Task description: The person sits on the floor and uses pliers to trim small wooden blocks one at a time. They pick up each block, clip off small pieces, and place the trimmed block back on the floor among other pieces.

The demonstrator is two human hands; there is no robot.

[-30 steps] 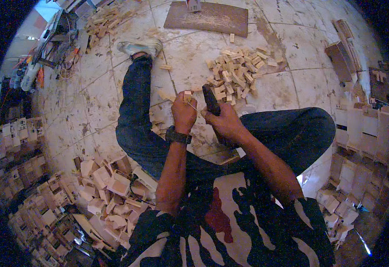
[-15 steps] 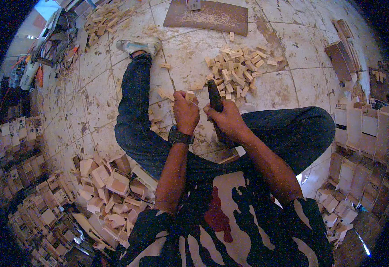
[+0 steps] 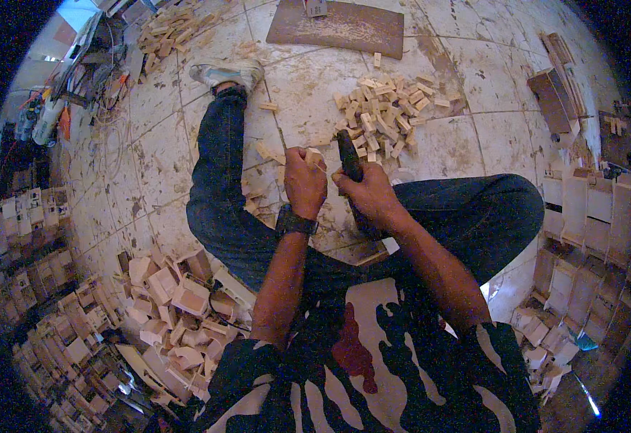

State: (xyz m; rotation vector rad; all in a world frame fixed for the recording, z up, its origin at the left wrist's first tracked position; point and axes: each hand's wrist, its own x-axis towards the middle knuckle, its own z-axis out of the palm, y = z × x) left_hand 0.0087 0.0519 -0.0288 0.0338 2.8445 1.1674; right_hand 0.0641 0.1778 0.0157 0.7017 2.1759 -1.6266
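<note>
My left hand [image 3: 305,184], with a dark watch on its wrist, is closed around a small pale wooden block [image 3: 314,156] whose end shows above the fingers. Just to the right, my right hand [image 3: 370,189] grips a long dark bar-like tool [image 3: 348,153]; its exact kind is not clear. The tool points away from me, and its lower end runs down between my legs. A narrow gap separates the block from the tool. Beyond my hands, a heap of small wooden blocks [image 3: 380,115] lies on the tiled floor.
A brown board [image 3: 337,32] strewn with shavings lies at the far side. Larger wooden pieces [image 3: 178,296] are heaped by my left leg. Stacked wooden parts [image 3: 589,202] line the right. Cables and power tools [image 3: 48,119] sit far left, near another block pile [image 3: 167,32].
My left hand has shifted slightly right and turned, so more of the block shows and its end tilts differently. My right hand and the dark tool stay almost where they were.
</note>
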